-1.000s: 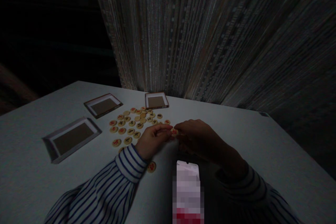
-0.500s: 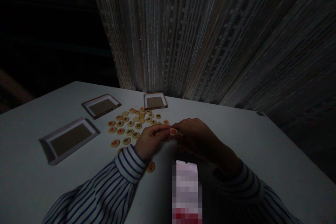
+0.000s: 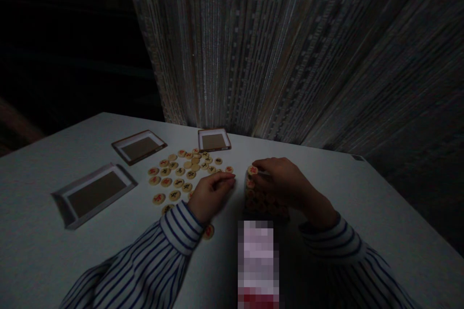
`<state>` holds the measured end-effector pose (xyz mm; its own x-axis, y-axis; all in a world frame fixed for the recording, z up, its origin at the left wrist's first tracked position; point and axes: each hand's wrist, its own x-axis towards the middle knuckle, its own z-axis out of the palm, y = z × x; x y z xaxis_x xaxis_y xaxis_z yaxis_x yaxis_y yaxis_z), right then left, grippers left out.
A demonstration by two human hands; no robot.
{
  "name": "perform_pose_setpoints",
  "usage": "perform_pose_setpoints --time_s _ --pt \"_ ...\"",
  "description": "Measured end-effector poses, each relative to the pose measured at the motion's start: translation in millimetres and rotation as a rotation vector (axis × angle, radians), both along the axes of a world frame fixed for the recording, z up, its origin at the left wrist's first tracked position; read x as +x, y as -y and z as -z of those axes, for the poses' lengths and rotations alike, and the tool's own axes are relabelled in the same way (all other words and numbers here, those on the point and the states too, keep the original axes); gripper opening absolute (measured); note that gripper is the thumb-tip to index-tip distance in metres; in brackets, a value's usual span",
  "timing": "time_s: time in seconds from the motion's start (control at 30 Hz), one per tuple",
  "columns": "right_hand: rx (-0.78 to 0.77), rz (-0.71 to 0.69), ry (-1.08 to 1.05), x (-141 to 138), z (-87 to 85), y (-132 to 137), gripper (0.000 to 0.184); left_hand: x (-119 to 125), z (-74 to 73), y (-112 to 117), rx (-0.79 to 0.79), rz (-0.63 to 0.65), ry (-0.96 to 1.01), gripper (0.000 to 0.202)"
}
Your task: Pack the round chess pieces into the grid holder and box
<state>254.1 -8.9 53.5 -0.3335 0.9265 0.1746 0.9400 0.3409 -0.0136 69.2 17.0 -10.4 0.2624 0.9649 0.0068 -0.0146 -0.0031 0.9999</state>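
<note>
Several round wooden game pieces [image 3: 180, 174] with red or black characters lie spread on a white table [image 3: 344, 193]. My right hand [image 3: 282, 181] pinches one piece with a red mark [image 3: 253, 170] and holds it over a dark box [image 3: 264, 203] that holds more pieces. My left hand [image 3: 212, 193] rests beside it on the table with its fingers curled together near the spread pieces; whether anything is in them is hidden. One loose piece [image 3: 208, 231] lies by my left cuff.
Three shallow trays lie on the table: a large one [image 3: 92, 193] at the left, one [image 3: 138, 146] behind it, a small one [image 3: 213, 140] at the back. A blurred white and red object [image 3: 258, 263] lies near me. A striped curtain [image 3: 290, 48] hangs behind the table.
My hands were together on one piece. My right hand has moved right and away with the piece, to above the dark box. My left hand stayed in place.
</note>
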Motion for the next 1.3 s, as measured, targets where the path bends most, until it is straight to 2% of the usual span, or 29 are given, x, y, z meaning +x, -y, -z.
perform_pose_setpoints --time_s 0.13,0.27,0.57,1.3 --pt "-0.007 0.039 -0.009 5 7.6 -5 0.029 -1 4.9 -1 0.139 0.012 -0.124 0.024" --pt "-0.029 0.057 -0.034 9 17.0 -11 0.030 -3 6.9 -2 0.200 0.016 -0.174 0.024" --pt "-0.097 0.086 -0.039 10 27.0 -16 0.028 -3 6.2 -2 0.184 0.004 -0.166 0.022" --pt "-0.174 0.088 0.069 10 29.2 -17 0.027 -3 0.8 -1 0.128 -0.023 -0.129 0.021"
